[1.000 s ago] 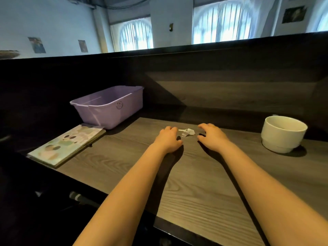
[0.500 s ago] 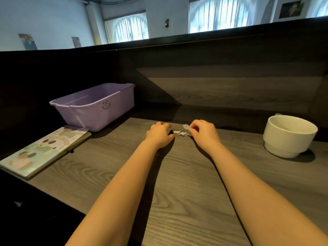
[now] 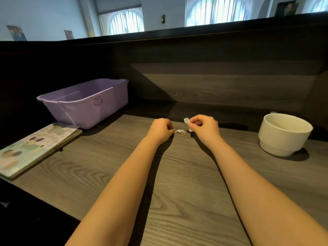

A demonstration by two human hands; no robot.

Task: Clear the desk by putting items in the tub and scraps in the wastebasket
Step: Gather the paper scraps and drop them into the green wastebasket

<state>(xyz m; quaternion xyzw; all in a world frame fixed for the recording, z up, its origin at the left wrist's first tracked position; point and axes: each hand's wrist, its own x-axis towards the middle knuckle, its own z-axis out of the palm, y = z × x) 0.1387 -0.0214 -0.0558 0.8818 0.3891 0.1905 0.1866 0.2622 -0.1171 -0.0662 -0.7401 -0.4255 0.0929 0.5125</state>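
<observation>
Small white paper scraps [image 3: 180, 131] lie on the wooden desk [image 3: 186, 174] between my two hands. My left hand [image 3: 161, 130] has its fingers curled, its fingertips touching the left end of the scraps. My right hand [image 3: 204, 126] is raised slightly and pinches a white scrap [image 3: 186, 120] between thumb and fingers. A purple tub [image 3: 85, 102] stands at the back left, with nothing visible inside it. At the right stands a white round wastebasket [image 3: 284, 134], shaped like a bowl.
A picture book [image 3: 33, 150] lies flat at the desk's left edge, just in front of the tub. A dark wooden partition [image 3: 213, 77] walls off the back of the desk. The desk's front edge drops away at the lower left.
Both hands closed in on the scraps. My right hand pinched up a white scrap and lifted it off the desk; my left hand's fingertips now rest on the remaining pieces.
</observation>
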